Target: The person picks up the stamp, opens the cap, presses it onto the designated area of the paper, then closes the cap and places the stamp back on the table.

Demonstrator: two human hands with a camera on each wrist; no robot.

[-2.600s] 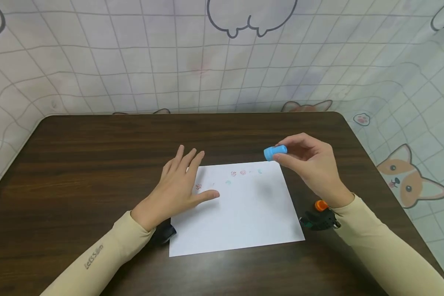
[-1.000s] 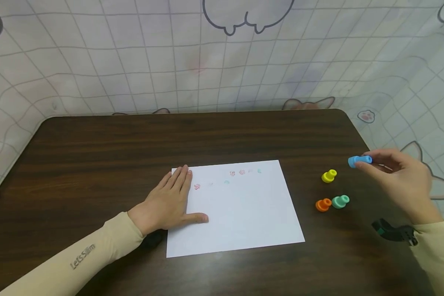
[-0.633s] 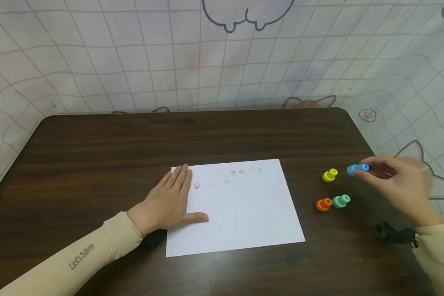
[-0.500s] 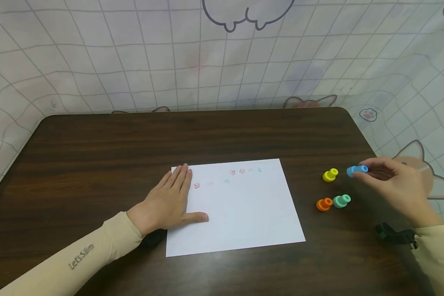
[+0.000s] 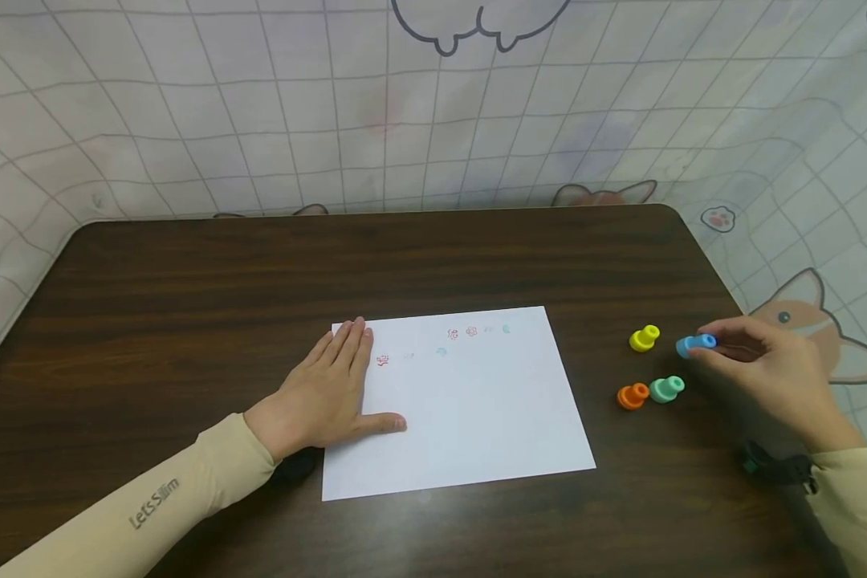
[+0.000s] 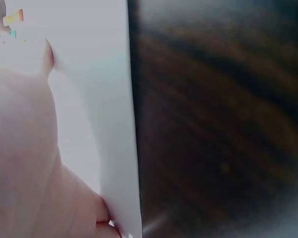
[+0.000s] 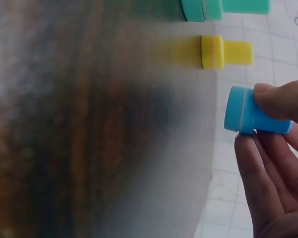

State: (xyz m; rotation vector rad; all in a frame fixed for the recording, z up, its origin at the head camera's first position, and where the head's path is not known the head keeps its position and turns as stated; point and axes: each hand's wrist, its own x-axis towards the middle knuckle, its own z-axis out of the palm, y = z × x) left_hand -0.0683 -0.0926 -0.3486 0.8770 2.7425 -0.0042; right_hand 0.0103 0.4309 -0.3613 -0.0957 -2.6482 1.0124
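Note:
My left hand [image 5: 325, 393] lies flat on the left side of a white sheet of paper [image 5: 477, 409], fingers straight and thumb spread. Small red and teal stamped prints [image 5: 471, 331] show along the sheet's upper part. On the right, my right hand [image 5: 773, 373] pinches a blue stamp [image 5: 695, 345] between thumb and fingers, low over the table. In the right wrist view the blue stamp [image 7: 248, 110] has its wide end toward the table. A yellow stamp [image 5: 645, 338], an orange stamp [image 5: 632, 396] and a mint green stamp [image 5: 667, 389] stand to its left.
The dark wooden table [image 5: 188, 305] has its right edge beneath my right forearm. A patterned curtain [image 5: 260, 104] hangs behind and to the right. A wrist camera strap [image 5: 773, 466] shows below my right wrist.
My right hand has carried the blue stamp from above the paper to the right, then lowered it beside the yellow stamp. My left hand has come down flat onto the paper.

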